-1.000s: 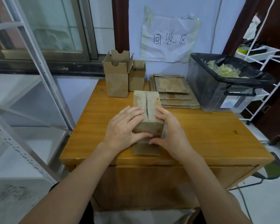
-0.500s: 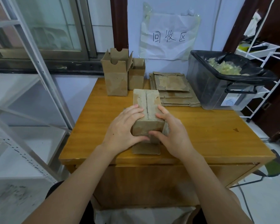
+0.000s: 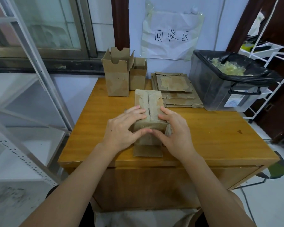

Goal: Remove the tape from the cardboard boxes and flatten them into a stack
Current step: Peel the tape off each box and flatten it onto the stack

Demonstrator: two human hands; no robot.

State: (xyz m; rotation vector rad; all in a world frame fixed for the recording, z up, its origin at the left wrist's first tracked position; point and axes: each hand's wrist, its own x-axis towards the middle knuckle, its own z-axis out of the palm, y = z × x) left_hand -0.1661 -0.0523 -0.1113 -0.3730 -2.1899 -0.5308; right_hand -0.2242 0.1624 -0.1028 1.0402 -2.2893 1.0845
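Here, the box (image 3: 147,108) is gripped near the table (image 3: 203,136) front edge by left hand (image 3: 121,130) and right hand (image 3: 175,131), fingers curled over its top, thumbs at its open end, presumably for collapsing it flat.

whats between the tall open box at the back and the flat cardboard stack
In the head view, a smaller open box stands between the tall open box and the flattened stack.

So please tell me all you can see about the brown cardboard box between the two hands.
The brown cardboard box lies lengthwise on the wooden table, worn and scuffed, with a seam running down the middle of its top. A flap at its near end lies open on the table. The left hand and the right hand grip its near end, fingers on top, thumbs on the front.
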